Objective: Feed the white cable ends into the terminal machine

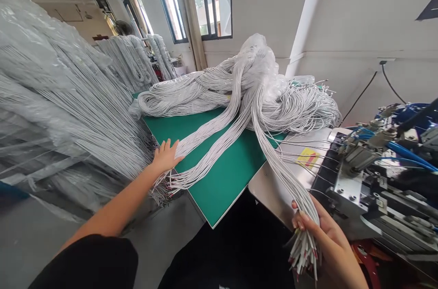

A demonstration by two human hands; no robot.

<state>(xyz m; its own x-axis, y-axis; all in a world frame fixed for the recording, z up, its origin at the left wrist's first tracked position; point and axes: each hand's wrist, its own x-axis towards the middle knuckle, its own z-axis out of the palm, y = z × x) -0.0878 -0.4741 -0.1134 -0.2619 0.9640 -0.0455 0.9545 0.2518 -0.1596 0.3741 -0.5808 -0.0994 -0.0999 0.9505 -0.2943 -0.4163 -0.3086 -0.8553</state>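
My right hand (323, 227) is closed round a bundle of grey-white cables (282, 168); the cut ends, some with red tips, hang below my fingers. The bundle runs back to a large heap of coiled cables (212, 86), partly wrapped in clear plastic (270, 84). Over at the left edge of the green tabletop (226, 188), my left hand (166, 157) lies on the end of a second bundle (208, 131), fingers stretched out and thumb apart. A third bundle (219, 154) lies beside it, its ends beneath my left wrist.
On the right stands a machine (359, 166) with blue air hoses and a metal plate (273, 193); several single cables run into it. Plastic-covered cables (68, 88) hang on a rack at the left. More hanging cables (130, 59) are behind, near the windows.
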